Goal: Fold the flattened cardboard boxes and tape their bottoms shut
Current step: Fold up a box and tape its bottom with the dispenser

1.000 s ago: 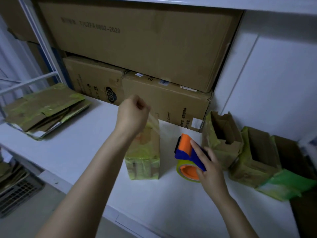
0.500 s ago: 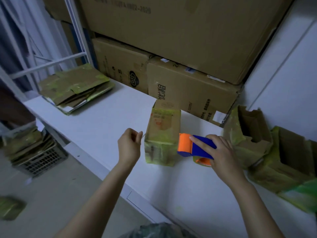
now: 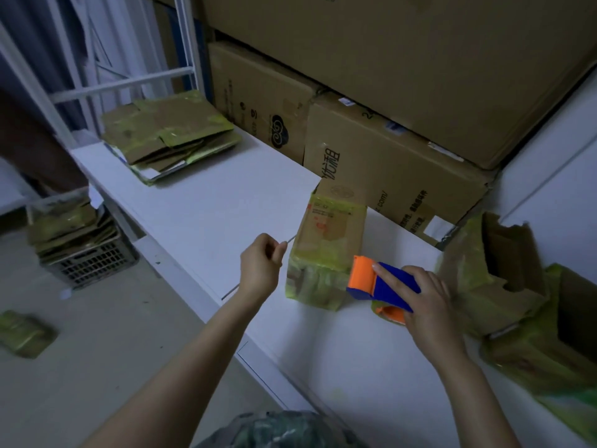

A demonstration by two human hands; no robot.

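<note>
A small cardboard box (image 3: pixel 326 247) covered in yellow-green tape stands upright on the white table (image 3: pixel 210 205). My left hand (image 3: pixel 260 266) is just left of the box. Its thumb and fingers pinch the end of a thin clear tape strip that runs toward the box. My right hand (image 3: pixel 426 302) grips a blue and orange tape dispenser (image 3: pixel 371 282), held against the box's lower right side near the tabletop. A stack of flattened boxes (image 3: pixel 168 137) lies at the table's far left.
Folded open boxes (image 3: pixel 494 273) crowd the table's right end. Large brown cartons (image 3: pixel 387 166) line the back behind the small box. On the floor at left are a black crate (image 3: pixel 90 263) filled with flat cardboard and a loose flattened piece (image 3: pixel 22 333).
My left hand came down from above the box to its left side, still pinching. The dispenser shifted left against the box. The view swung left and downward.
</note>
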